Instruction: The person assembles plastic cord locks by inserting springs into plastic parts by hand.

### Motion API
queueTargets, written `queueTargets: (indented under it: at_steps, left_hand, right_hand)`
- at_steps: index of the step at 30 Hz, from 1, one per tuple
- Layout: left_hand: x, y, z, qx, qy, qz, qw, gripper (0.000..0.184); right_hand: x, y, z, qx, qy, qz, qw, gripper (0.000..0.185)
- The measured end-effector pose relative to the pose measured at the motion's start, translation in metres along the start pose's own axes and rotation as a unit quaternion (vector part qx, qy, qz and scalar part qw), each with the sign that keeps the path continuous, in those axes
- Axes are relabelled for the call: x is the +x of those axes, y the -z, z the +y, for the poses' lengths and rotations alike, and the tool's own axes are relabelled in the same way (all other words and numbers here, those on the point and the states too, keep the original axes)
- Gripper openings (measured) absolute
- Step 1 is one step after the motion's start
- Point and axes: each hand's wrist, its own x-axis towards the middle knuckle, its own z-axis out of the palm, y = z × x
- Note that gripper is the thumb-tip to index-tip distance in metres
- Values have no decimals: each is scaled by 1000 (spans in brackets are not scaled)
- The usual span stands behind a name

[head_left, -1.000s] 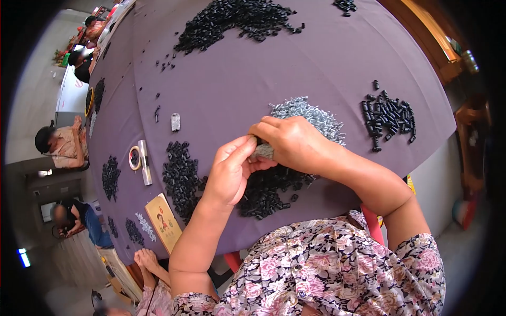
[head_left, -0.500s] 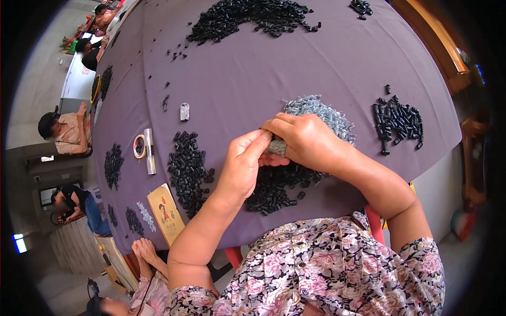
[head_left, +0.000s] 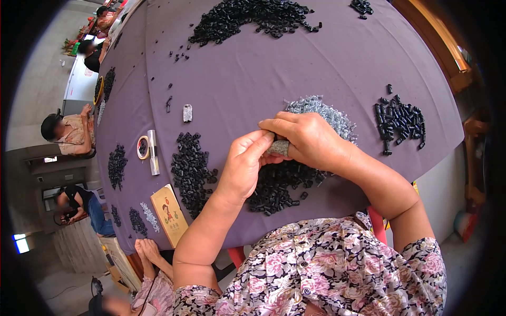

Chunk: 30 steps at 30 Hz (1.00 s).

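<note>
My left hand (head_left: 243, 163) and my right hand (head_left: 311, 139) meet above the table, both closed, thumbs and fingertips pinched together. A dark sliver shows between the fingertips, but what they hold is mostly hidden. A grey wrap (head_left: 279, 149) goes round a finger of my right hand. Under and in front of my hands lies a pile of small black plastic parts (head_left: 274, 192). Just beyond my right hand is a heap of small, shiny, silvery-clear pieces (head_left: 329, 113). Left of my left hand spreads another pile of black parts (head_left: 191, 168).
More black parts lie far back (head_left: 247, 21) and at the right (head_left: 399, 124). On the left are a tape roll (head_left: 142, 147), a clear tube (head_left: 153, 152), a booklet (head_left: 169, 216) and a small whitish piece (head_left: 187, 112). Another person's hands (head_left: 147, 248) rest at the table's edge.
The whole view has shifted slightly to the right. My hands stay pinched together in nearly the same place, with only a small turn of the fingers.
</note>
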Motion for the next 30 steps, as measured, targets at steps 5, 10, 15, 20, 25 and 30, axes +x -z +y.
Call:
queueTargets:
  at_steps: [5,10,15,20,25,30]
  left_hand:
    - [2,1,-4,-7,6,7,1000,33]
    - [3,-2,-8,-9,5,42,999,29]
    - [5,-9,-6,-28,4,67,997,29]
    - [6,-8,-7,-39,-1,56,998,30]
    - [2,-12,-4,-65,-9,47,997,26]
    - [4,-1,-11,-39,-6,28,999,29]
  right_hand:
    - [-1,0,0,-27,2,-15,1000,47]
    - [-3,-3,-1,-72,33,3,997,45]
    - [-3,-3,-1,-104,49,24,993,40]
    - [-2,0,-2,-94,45,31,994,41]
    - [-2,0,-1,-81,46,26,995,43]
    - [-2,-3,2,-86,56,30,994,43]
